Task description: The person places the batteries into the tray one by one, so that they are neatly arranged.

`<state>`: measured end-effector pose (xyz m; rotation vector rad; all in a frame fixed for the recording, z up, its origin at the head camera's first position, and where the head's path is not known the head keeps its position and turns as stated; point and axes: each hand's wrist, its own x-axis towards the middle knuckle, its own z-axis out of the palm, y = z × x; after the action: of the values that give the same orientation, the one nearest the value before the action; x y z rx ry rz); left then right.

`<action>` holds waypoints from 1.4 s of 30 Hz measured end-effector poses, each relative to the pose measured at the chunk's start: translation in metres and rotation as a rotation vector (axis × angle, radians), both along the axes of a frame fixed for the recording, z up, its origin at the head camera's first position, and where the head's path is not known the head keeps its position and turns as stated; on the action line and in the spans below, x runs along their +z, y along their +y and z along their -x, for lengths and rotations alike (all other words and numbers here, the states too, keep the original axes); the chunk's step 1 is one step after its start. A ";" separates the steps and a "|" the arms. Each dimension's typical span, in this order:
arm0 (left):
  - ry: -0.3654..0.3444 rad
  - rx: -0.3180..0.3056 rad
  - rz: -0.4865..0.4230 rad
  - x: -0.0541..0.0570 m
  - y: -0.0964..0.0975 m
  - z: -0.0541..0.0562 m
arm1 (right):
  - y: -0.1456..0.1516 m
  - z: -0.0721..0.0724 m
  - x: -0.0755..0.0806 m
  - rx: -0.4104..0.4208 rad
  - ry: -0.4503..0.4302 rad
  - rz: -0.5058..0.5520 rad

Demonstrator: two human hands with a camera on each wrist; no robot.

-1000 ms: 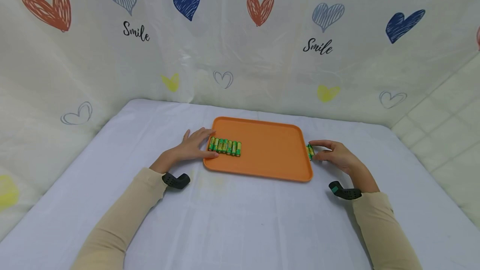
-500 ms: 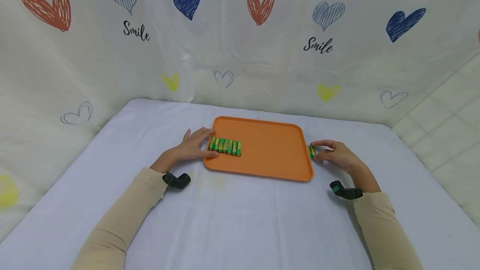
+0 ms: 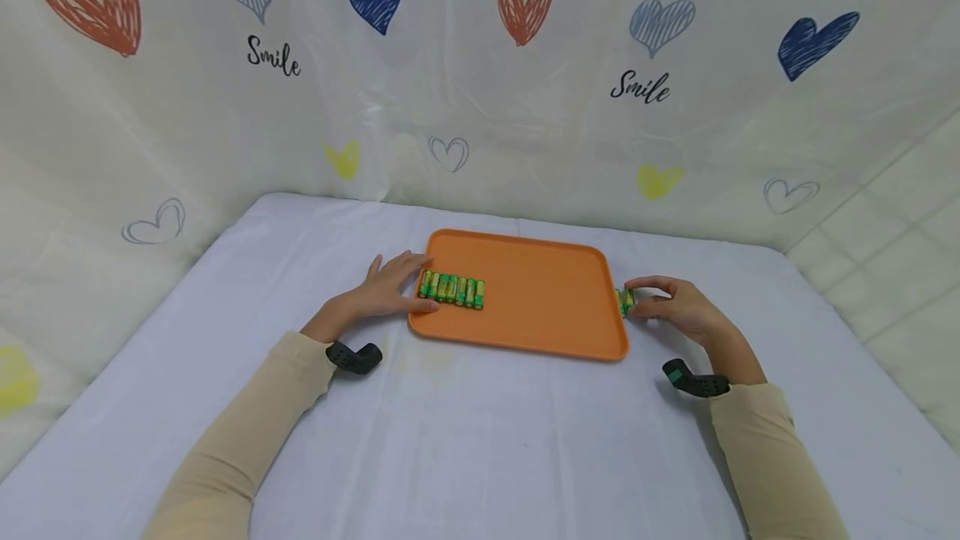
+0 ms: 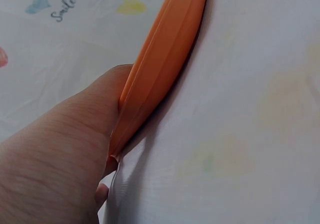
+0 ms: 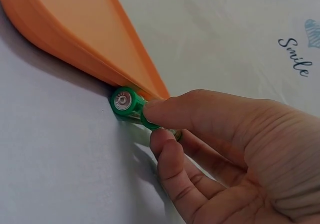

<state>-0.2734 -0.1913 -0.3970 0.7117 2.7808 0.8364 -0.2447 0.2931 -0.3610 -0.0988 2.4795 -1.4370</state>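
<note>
A row of several green and yellow batteries [image 3: 452,289] lies side by side at the left end of an orange tray [image 3: 540,298]. My left hand [image 3: 378,288] rests over the tray's left edge beside this row, fingers spread toward the back and thumb near the front. In the left wrist view, the hand [image 4: 60,134] lies against the tray's rim [image 4: 160,58]. Just outside the tray's right edge, my right hand [image 3: 686,311] pinches a battery [image 5: 149,120] between thumb and finger. Another battery [image 5: 122,101] lies against the tray's outer wall, next to the pinched one.
A white cloth [image 3: 480,440] covers the table under the tray. Behind it hangs a pale sheet [image 3: 465,90] printed with hearts and "Smile". Black wrist devices [image 3: 354,358] sit at both cuffs.
My right hand has edged slightly to the right with its battery, away from the one by the tray wall. The left hand stays on the tray, and the head view has tilted slightly.
</note>
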 end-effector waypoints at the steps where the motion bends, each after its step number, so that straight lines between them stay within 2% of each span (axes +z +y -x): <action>1: 0.001 -0.003 0.000 0.000 0.000 0.000 | 0.000 0.000 0.001 0.000 -0.002 -0.007; 7: 0.012 -0.009 0.004 -0.001 0.001 0.002 | -0.006 -0.002 0.010 0.010 0.011 -0.062; 14: 0.013 -0.004 0.006 0.003 0.002 0.001 | -0.012 -0.005 0.017 0.020 0.033 -0.057; 24: 0.025 -0.014 -0.003 -0.002 0.002 0.003 | -0.021 -0.006 0.014 0.047 0.042 0.000; 38: -0.003 -0.001 0.009 0.001 0.001 0.000 | -0.045 -0.005 0.010 0.080 0.046 0.043; 42: -0.001 -0.003 0.003 0.001 0.001 0.000 | -0.051 -0.005 0.009 0.079 0.048 0.089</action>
<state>-0.2730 -0.1902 -0.3961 0.7147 2.7791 0.8317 -0.2394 0.2422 -0.3524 -0.2490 2.4195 -1.5283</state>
